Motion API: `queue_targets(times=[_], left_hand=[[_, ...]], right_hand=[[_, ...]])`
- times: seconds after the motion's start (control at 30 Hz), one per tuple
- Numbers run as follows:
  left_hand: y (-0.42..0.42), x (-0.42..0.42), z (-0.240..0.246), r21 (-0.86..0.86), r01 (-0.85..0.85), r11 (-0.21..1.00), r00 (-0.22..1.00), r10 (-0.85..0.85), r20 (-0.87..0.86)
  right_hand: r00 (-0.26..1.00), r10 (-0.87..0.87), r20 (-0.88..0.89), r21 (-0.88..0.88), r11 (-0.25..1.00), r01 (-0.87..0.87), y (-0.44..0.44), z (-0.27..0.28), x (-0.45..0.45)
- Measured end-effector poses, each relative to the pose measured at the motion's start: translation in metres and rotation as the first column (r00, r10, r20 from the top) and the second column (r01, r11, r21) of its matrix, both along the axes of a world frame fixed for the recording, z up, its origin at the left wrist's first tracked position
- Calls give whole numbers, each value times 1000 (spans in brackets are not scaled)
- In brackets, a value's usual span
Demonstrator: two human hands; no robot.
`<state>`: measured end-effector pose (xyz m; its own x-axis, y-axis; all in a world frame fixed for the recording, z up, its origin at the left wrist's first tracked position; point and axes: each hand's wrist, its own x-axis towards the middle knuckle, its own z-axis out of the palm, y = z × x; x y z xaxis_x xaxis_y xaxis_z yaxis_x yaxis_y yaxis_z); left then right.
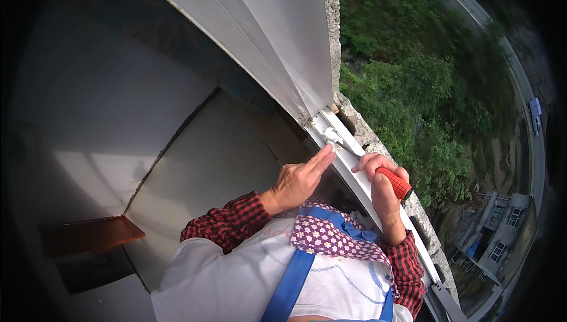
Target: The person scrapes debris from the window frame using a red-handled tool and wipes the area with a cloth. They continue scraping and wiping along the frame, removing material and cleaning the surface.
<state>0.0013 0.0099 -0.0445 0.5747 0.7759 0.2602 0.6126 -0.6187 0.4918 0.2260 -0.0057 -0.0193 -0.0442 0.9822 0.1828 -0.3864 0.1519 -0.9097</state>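
My right hand (382,182) grips a tool by its red ribbed handle (393,183), probably a screwdriver. Its thin metal shaft (350,148) slants up and left into the track of a white window frame (361,175). At the tip lies a small crumpled white wad (331,136), perhaps tissue or cloth. My left hand (302,180) comes from the room side. Its index and middle fingers are stretched out, with the fingertips at the near end of the wad on the frame; its thumb is hidden.
A light sliding sash or panel (274,25) stands above the track. Rough broken masonry (376,133) edges the outside. Beyond it the ground drops far to green bushes (412,82), a house (500,229) and a road (538,158). Indoors there is a reddish-brown wooden surface (106,231).
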Motion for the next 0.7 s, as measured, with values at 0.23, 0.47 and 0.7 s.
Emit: queue_targets(times=[0.23,0.47,0.7], left_hand=[[23,-11,-8,98,-103,990,992,109,-56],[18,-3,-20,-20,-114,993,981,115,155],[-12,22,-18,-27,237,971,950,-225,218]], right_hand=[[941,-24,337,407,905,-123,35,-5,-34],[720,-16,694,388,850,-355,23,13,-63],[671,-92,736,222,969,-110,-51,52,-23]])
